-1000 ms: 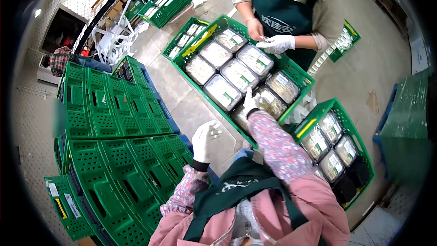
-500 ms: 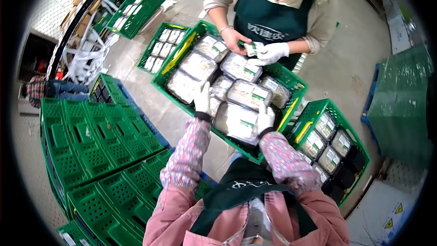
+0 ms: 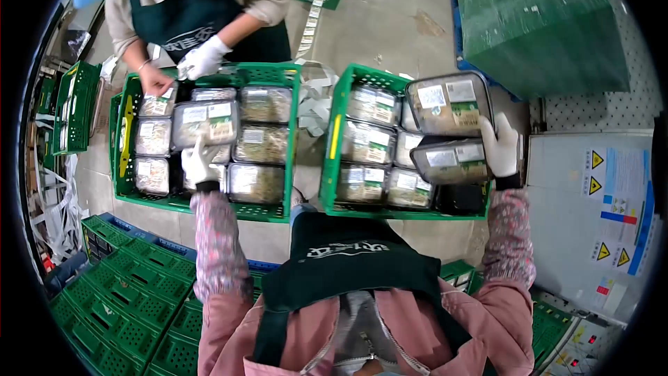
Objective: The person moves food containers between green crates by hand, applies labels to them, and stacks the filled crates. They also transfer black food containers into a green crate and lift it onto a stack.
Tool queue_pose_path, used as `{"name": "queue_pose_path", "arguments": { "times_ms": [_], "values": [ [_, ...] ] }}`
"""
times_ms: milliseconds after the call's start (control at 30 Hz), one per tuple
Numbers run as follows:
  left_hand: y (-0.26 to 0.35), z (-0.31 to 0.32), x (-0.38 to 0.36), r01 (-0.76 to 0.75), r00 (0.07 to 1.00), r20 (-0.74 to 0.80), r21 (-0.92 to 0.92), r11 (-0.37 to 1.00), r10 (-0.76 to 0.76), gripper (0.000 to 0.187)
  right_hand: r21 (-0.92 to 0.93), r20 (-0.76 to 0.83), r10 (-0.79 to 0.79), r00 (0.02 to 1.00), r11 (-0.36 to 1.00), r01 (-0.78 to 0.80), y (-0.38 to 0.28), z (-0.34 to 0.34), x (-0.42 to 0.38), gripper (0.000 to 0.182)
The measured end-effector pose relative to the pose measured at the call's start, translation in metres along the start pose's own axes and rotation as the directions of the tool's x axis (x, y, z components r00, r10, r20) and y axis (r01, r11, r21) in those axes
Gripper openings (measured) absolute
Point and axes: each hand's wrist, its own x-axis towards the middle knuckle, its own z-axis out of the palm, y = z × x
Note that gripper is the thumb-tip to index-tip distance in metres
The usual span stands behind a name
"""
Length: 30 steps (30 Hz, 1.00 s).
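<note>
My right hand, in a white glove, grips two stacked sealed trays of sprouts at their right side, above the right green crate. That crate holds several more labelled trays. My left hand, also gloved, holds the near edge of a raised sealed tray in the left green crate, which is full of similar trays. Across that crate a co-worker in a dark green apron touches a far-corner tray with a bare hand and holds labels in a gloved hand.
Empty green crates are stacked at the lower left. A green wrapped pallet load stands at the upper right. A white machine panel with warning stickers is on the right. Label strips lie between the two crates.
The view has swung right. My right hand has lifted trays out of the left crate and carried them over the right crate. My left hand has stayed at the left crate.
</note>
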Motion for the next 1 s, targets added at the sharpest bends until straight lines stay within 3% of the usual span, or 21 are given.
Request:
{"name": "queue_pose_path", "arguments": {
  "times_ms": [33, 67, 133, 200, 233, 267, 333, 367, 400, 433, 467, 500, 533, 600, 667, 700, 800, 1000],
  "values": [
    [0.043, 0.019, -0.058, 0.046, 0.999, -0.007, 0.101, 0.994, -0.046, 0.024, 0.042, 0.026, 0.055, 0.998, 0.998, -0.056, 0.010, -0.007, 0.003, 0.025],
    [0.063, 0.029, -0.100, -0.172, 0.983, 0.084, 0.114, 0.978, 0.163, 0.025, 0.101, 0.062, 0.086, 0.994, 0.991, -0.092, 0.019, -0.006, 0.012, 0.024],
    [0.074, 0.032, -0.159, -0.151, 0.977, 0.178, 0.207, 0.967, 0.115, 0.035, 0.115, 0.047, -0.182, 0.982, 0.978, 0.176, 0.056, 0.010, 0.025, 0.021],
    [0.081, 0.076, -0.238, -0.383, 0.907, 0.277, 0.234, 0.894, 0.317, 0.039, 0.112, 0.105, -0.401, 0.910, 0.914, 0.389, 0.075, 0.032, 0.043, 0.019],
    [0.076, 0.093, -0.274, -0.362, 0.909, 0.312, 0.266, 0.893, 0.276, 0.038, 0.127, 0.065, -0.545, 0.836, 0.835, 0.535, 0.078, 0.040, 0.050, 0.018],
    [0.055, 0.100, -0.295, -0.521, 0.845, 0.377, 0.430, 0.737, 0.378, 0.028, 0.108, 0.078, -0.663, 0.744, 0.748, 0.655, 0.085, 0.046, 0.054, 0.020],
    [0.023, 0.126, -0.341, -0.830, 0.557, 0.634, 0.426, 0.359, 0.537, 0.016, -0.089, 0.114, -0.834, 0.539, 0.532, 0.842, 0.112, 0.063, 0.052, 0.015],
    [0.008, 0.142, -0.360, -0.913, 0.404, 0.776, 0.370, 0.169, 0.484, 0.012, -0.150, 0.156, -0.842, 0.517, 0.497, 0.855, 0.133, 0.071, 0.044, 0.011],
    [-0.020, 0.150, -0.369, -0.926, 0.317, 0.918, 0.354, -0.132, 0.237, 0.007, -0.209, 0.198, -0.845, 0.496, 0.458, 0.864, 0.156, 0.079, 0.034, 0.007],
    [-0.047, 0.158, -0.378, -0.972, 0.200, 0.953, 0.222, -0.073, 0.227, 0.008, -0.287, 0.249, -0.804, 0.539, 0.471, 0.834, 0.176, 0.086, 0.015, 0.005],
    [-0.049, 0.176, -0.395, -0.985, 0.170, 0.985, 0.171, -0.018, 0.026, 0.007, -0.214, 0.253, -0.774, 0.580, 0.540, 0.814, 0.200, 0.088, -0.005, 0.010],
    [-0.083, 0.176, -0.405, -0.995, 0.089, 0.995, 0.091, 0.042, -0.052, 0.004, -0.190, 0.279, -0.726, 0.628, 0.599, 0.778, 0.224, 0.096, -0.026, 0.015],
    [-0.097, 0.182, -0.418, -1.000, 0.030, 0.989, 0.029, -0.008, -0.145, 0.007, -0.140, 0.272, -0.721, 0.637, 0.626, 0.767, 0.240, 0.096, -0.042, 0.018],
    [-0.102, 0.193, -0.450, -0.999, 0.028, 0.990, 0.034, 0.040, -0.142, 0.011, -0.130, 0.303, -0.570, 0.764, 0.769, 0.625, 0.258, 0.097, -0.069, 0.024],
    [-0.103, 0.200, -0.463, -0.905, 0.110, 0.982, 0.163, 0.393, -0.156, 0.014, -0.029, 0.264, -0.496, 0.827, 0.853, 0.520, 0.257, 0.081, -0.075, 0.025],
    [-0.097, 0.199, -0.463, -0.859, 0.071, 0.970, 0.179, 0.480, -0.234, 0.019, 0.032, 0.218, -0.484, 0.847, 0.871, 0.490, 0.257, 0.075, -0.077, 0.025],
    [-0.088, 0.193, -0.472, -0.851, 0.100, 0.961, 0.216, 0.478, -0.257, 0.017, 0.126, 0.117, -0.377, 0.919, 0.923, 0.363, 0.257, 0.056, -0.084, 0.021],
    [-0.061, 0.168, -0.479, -0.731, 0.458, 0.878, 0.461, 0.503, -0.139, 0.015, 0.348, 0.005, -0.157, 0.988, 0.926, 0.145, 0.238, 0.043, -0.085, 0.015]
  ]
}}
